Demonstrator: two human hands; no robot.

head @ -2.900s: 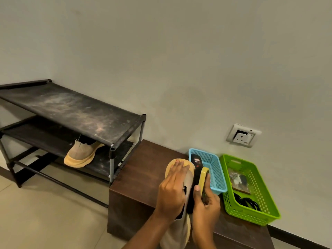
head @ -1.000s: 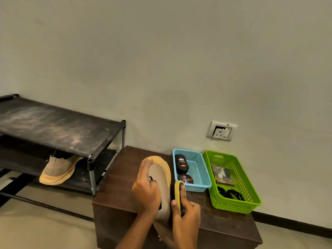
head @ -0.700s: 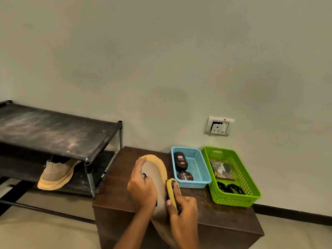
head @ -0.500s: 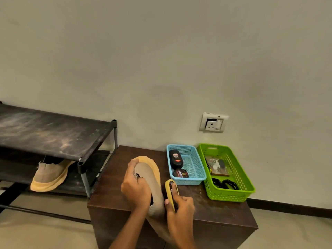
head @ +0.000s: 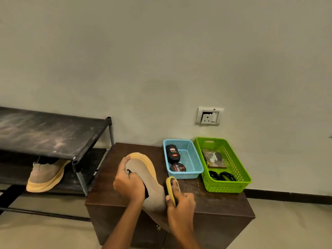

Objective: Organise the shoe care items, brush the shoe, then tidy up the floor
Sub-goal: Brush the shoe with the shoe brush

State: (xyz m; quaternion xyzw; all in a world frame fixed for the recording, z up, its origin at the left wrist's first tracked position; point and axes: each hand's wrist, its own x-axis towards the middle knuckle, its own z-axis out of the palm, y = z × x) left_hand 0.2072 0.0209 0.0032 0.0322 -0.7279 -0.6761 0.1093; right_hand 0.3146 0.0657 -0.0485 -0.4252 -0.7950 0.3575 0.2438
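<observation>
A tan knit shoe (head: 145,173) with a yellow sole lies toe-away on the dark wooden cabinet (head: 212,198). My left hand (head: 128,184) grips its upper from the left. My right hand (head: 181,200) grips a yellow-backed brush (head: 171,186) pressed against the shoe's right side near the heel. Behind the brush, a blue basket (head: 195,159) holds a black polish bottle (head: 172,153) and a round polish tin (head: 177,167). A green basket (head: 237,166) to the right holds a flat packet and black laces.
A dusty black shoe rack (head: 53,135) stands left of the cabinet, with the matching tan shoe (head: 45,175) on its lower shelf. A wall socket (head: 209,115) is above the baskets. Pale tiled floor (head: 291,229) surrounds the cabinet.
The brush and my right hand have slid back along the shoe's side from near the toe toward the heel. My left hand keeps its grip. The view has shifted slightly.
</observation>
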